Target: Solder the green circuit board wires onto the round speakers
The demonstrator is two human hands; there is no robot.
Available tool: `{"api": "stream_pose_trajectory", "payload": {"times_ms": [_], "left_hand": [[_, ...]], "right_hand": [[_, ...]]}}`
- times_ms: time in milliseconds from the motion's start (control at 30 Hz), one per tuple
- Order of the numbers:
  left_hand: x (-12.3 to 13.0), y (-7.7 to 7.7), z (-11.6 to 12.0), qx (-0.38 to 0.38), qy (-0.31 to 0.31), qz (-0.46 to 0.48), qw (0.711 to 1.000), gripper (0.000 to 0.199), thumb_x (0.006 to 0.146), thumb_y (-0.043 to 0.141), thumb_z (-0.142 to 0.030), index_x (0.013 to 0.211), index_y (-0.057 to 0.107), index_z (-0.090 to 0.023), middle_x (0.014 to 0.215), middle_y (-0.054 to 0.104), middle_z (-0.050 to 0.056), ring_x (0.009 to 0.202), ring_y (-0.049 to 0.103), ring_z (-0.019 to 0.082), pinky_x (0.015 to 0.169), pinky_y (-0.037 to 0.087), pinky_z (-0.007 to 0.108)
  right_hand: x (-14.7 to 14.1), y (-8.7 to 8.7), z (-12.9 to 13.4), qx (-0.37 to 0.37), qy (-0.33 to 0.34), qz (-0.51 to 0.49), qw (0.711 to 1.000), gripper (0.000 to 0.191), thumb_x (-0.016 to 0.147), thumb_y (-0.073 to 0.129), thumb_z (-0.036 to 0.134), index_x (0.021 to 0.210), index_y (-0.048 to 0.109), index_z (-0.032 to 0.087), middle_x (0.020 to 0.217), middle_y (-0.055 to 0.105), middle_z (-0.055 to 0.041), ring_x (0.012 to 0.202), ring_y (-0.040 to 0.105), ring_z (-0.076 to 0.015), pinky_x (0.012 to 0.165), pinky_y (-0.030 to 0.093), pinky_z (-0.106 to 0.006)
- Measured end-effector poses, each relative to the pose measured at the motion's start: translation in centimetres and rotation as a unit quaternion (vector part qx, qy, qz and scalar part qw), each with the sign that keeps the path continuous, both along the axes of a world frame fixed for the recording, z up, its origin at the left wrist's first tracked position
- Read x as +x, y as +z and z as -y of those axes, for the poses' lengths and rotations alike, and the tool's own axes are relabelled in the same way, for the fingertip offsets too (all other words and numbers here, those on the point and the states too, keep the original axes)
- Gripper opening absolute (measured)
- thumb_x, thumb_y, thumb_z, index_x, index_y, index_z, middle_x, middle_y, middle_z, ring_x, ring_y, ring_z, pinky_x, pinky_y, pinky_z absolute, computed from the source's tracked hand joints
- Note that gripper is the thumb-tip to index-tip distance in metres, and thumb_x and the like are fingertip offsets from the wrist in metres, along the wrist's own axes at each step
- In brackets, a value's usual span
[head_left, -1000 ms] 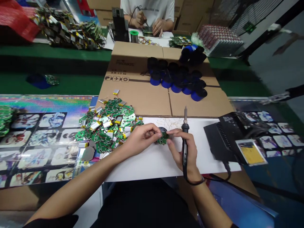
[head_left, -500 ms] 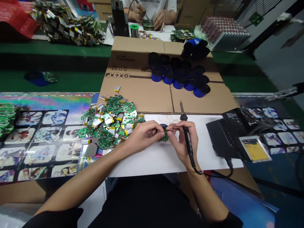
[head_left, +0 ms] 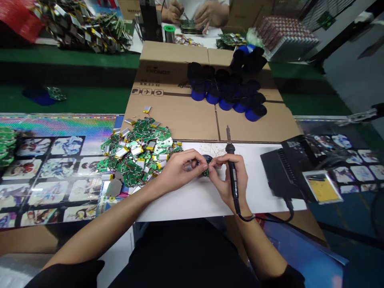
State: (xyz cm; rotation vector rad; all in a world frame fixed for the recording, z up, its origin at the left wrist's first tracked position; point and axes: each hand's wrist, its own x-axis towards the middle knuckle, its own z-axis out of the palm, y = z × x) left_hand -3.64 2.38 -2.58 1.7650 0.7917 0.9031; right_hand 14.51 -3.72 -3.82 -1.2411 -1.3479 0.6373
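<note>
My right hand [head_left: 229, 180] is closed around a black soldering iron [head_left: 233, 174], its tip pointing up and away from me. The thumb and forefinger of that hand also pinch at a small green circuit board [head_left: 205, 173], mostly hidden by fingers. From the other side, my left hand [head_left: 183, 170] grips the same board between thumb and fingertips. A dark round part [head_left: 207, 158] shows just behind the fingertips. Left of my left hand lies a heap of green circuit boards with silver batteries [head_left: 138, 154] wired to them.
Blue-and-black cylindrical housings [head_left: 227, 102] stand in rows on a flattened cardboard sheet [head_left: 177, 120]. A black soldering station [head_left: 282, 172] with a yellow sponge [head_left: 322, 187] sits at right. Across the bench, a co-worker's hands [head_left: 207, 16] work beside a green solder spool [head_left: 169, 34].
My right hand has shifted slightly left with the soldering iron, its fingertips now closer to my left hand's. The view has tilted a little, and the co-worker's hand moved.
</note>
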Motion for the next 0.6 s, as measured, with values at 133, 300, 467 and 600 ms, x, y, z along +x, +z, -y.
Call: {"api": "stream_pose_trajectory", "payload": {"times_ms": [133,300,467,600], "left_hand": [[0.04,0.06,0.0,-0.057,-0.003,0.019,0.998,0.006,0.095,0.072,-0.02,0.091,0.074,-0.016,0.082,0.069,0.001,0.07,0.053,0.01,0.064,0.039,0.023],[0.07,-0.08,-0.09,-0.184,-0.032,0.088,0.978,0.014,0.095,0.073,-0.029,0.091,0.07,-0.016,0.083,0.066,0.003,0.072,0.055,0.012,0.065,0.042,0.025],[-0.08,-0.1,-0.16,-0.187,-0.028,0.092,0.978,0.018,0.095,0.074,-0.034,0.093,0.068,-0.017,0.083,0.065,0.002,0.072,0.055,0.012,0.065,0.042,0.025],[-0.23,0.03,-0.14,-0.068,-0.013,0.012,0.998,0.014,0.095,0.077,-0.03,0.098,0.073,-0.017,0.083,0.067,0.0,0.073,0.055,0.011,0.067,0.04,0.025]], "right_hand": [[-0.18,-0.04,0.22,0.001,0.003,-0.001,1.0,0.035,0.09,0.078,0.013,0.113,0.058,0.029,0.092,0.075,0.0033,0.087,0.074,-0.0159,0.085,0.058,-0.035],[-0.41,0.05,0.38,0.001,0.005,-0.024,1.0,0.033,0.091,0.079,0.014,0.111,0.057,0.028,0.092,0.076,0.0032,0.084,0.075,-0.0152,0.084,0.059,-0.035],[-0.32,0.12,0.26,0.004,0.004,-0.025,1.0,0.031,0.092,0.078,0.015,0.11,0.056,0.028,0.091,0.075,0.0027,0.084,0.076,-0.0169,0.082,0.059,-0.036],[-0.02,-0.03,0.22,-0.002,0.008,-0.011,1.0,0.032,0.092,0.078,0.017,0.112,0.056,0.028,0.092,0.074,0.0021,0.087,0.076,-0.0183,0.087,0.061,-0.04]]}}
